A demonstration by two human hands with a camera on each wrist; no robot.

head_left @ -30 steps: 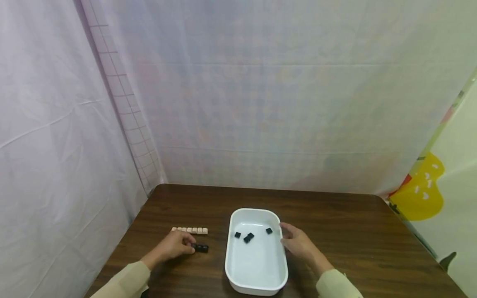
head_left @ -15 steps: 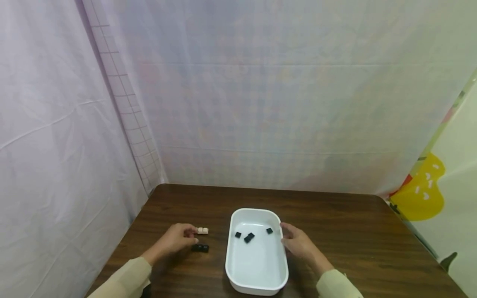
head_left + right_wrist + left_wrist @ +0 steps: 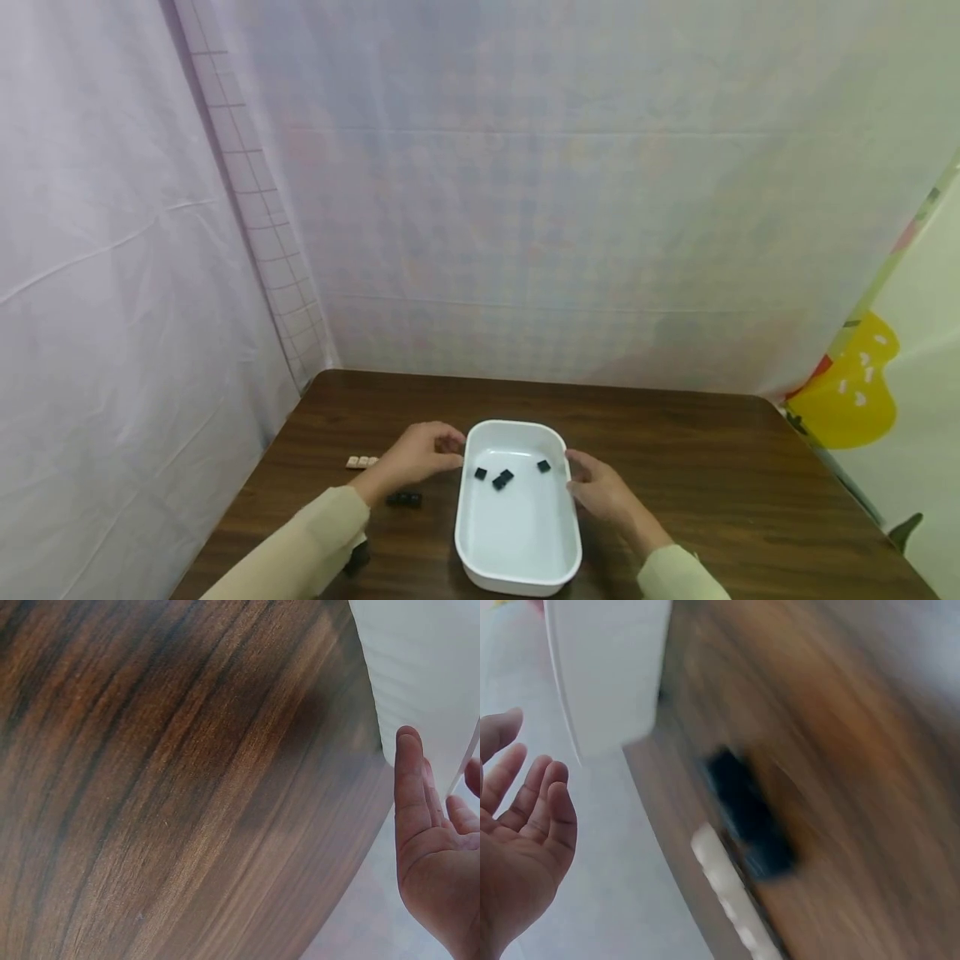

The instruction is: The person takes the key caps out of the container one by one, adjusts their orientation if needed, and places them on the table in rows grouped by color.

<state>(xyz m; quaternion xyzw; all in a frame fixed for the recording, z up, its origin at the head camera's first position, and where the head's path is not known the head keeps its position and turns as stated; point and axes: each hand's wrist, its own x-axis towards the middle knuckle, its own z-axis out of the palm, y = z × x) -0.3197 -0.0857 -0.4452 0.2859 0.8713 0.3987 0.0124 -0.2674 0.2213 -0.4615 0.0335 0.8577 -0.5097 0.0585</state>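
A white rectangular tray [image 3: 517,546] stands on the table with several small black square pieces like keycaps [image 3: 502,480] inside. My left hand [image 3: 423,452] is at the tray's left rim, fingers loosely bent, holding nothing; in the left wrist view its palm [image 3: 517,847] shows bare. My right hand [image 3: 600,493] rests at the tray's right rim. Its fingers [image 3: 409,776] lie straight along the outer wall in the right wrist view. Under the left forearm lie a short row of black keycap-like pieces [image 3: 405,500] and a row of cream ones [image 3: 363,462], partly hidden.
The brown wood-grain table [image 3: 675,433] extends to both sides of the tray. A pale curtain [image 3: 525,250] hangs behind its far edge, another [image 3: 112,333] at the left. A light cloth with a yellow shape [image 3: 851,392] hangs at the right.
My left hand has gone from the black row past the cream row, then rightward to the tray's left rim. The right hand and tray have stayed in place.
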